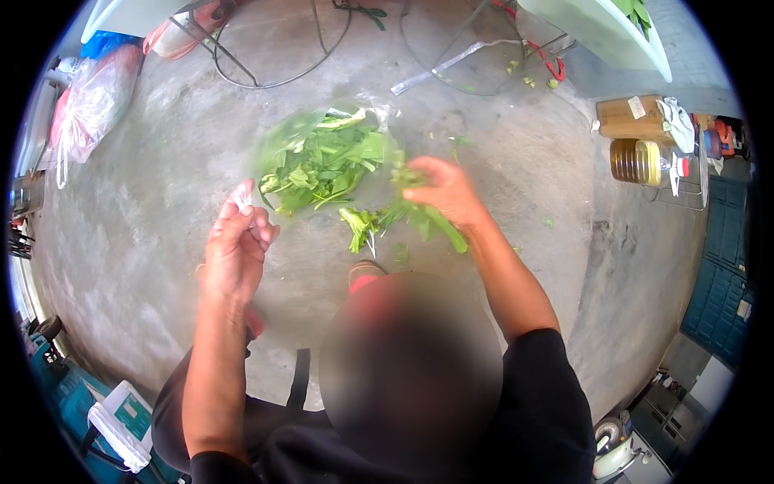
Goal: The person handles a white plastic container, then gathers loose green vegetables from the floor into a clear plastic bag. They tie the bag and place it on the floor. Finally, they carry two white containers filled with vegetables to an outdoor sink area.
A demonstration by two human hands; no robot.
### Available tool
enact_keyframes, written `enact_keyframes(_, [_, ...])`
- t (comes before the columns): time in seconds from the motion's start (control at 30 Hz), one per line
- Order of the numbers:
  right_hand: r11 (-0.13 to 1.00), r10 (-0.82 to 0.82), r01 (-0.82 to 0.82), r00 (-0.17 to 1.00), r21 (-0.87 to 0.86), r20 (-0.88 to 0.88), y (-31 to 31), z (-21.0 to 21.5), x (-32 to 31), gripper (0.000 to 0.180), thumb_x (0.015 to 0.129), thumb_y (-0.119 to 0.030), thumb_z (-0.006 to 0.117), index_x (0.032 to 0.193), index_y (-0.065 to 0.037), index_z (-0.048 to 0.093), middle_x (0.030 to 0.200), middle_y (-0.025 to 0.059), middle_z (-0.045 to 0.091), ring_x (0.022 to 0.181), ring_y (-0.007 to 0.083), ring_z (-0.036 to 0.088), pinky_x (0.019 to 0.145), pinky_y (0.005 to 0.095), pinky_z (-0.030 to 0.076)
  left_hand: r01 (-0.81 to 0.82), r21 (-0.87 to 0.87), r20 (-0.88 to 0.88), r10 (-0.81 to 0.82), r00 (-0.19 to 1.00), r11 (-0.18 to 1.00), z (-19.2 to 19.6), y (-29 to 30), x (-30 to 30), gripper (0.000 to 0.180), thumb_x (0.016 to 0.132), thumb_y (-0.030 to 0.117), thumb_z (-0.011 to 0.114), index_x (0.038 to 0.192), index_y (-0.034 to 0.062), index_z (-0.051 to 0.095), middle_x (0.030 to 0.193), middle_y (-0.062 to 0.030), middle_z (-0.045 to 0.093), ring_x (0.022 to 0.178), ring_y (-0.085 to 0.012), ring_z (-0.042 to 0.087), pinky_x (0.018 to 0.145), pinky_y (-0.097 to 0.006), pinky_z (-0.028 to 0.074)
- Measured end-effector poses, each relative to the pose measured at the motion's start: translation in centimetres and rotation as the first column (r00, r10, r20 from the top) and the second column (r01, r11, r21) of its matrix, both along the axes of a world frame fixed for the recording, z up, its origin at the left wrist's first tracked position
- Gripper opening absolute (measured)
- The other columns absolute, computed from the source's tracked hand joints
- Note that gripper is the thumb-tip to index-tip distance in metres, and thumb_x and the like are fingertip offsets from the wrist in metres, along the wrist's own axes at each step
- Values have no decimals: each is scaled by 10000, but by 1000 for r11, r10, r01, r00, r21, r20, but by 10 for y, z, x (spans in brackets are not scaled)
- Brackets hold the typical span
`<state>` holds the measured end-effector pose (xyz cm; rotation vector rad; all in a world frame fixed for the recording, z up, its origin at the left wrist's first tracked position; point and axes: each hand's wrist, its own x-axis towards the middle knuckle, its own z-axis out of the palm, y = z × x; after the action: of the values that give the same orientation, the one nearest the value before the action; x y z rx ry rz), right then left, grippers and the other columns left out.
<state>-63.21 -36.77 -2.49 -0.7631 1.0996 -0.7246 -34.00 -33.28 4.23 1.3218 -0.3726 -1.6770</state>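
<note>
Pink and white plastic bags (89,101) lie at the far left on the concrete floor (145,242), well apart from my hands. Nearer, at the lower left, I see a white box (121,423) beside teal crates. My left hand (235,250) is raised near the middle, fingers pinched together on the rim of a clear plastic bag (242,196). That bag opens out to the right and far side, and it holds a heap of leafy greens (322,161) resting on the floor. Just right of the heap, my right hand (443,194) is closed around a bunch of green stalks (387,219), which hang from the fist toward the near left, at the bag's right edge. A thin wire frame (282,56) lies on the floor at the far side. At the far right stand a brown cardboard box (633,118) and an amber jar (637,161), with a white cloth (679,121) draped just beside them.
</note>
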Motion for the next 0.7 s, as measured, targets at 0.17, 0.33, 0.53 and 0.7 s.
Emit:
enact_keyframes(0.17, [319,204,-753,648,-575,-734,-65,9,109,306,647,-17,575,944,-81,615,915,102,590,863,269,563,738,358,456,30,-37,-65,-32,997,999,2,-12,-9,408,845,180,535,1220,66,420,751,-8,500,654,-113,485,719,-288,419])
enact_keyframes(0.33, [288,83,-685,713,-669,-696,-53,-2,125,223,672,-59,587,891,-90,619,951,81,562,913,273,527,717,365,454,-48,-78,-133,38,990,996,5,-19,9,366,858,182,519,1195,64,435,753,-5,502,659,-113,478,739,-294,420])
enact_keyframes(0.53, [288,189,-852,498,-437,-846,41,-82,89,217,711,-153,557,918,-106,599,1113,73,515,1111,266,438,877,466,385,-158,-82,-282,129,951,984,6,-43,11,382,884,158,477,1236,32,395,744,-2,475,639,-117,440,754,-305,412])
enact_keyframes(0.7, [398,-21,-884,260,-247,-965,46,-133,39,300,739,-154,549,1038,-133,559,1303,94,398,1279,268,274,994,520,245,-106,-82,-266,80,961,991,9,-44,4,405,879,163,484,1250,34,384,750,-1,469,642,-116,441,748,-307,408])
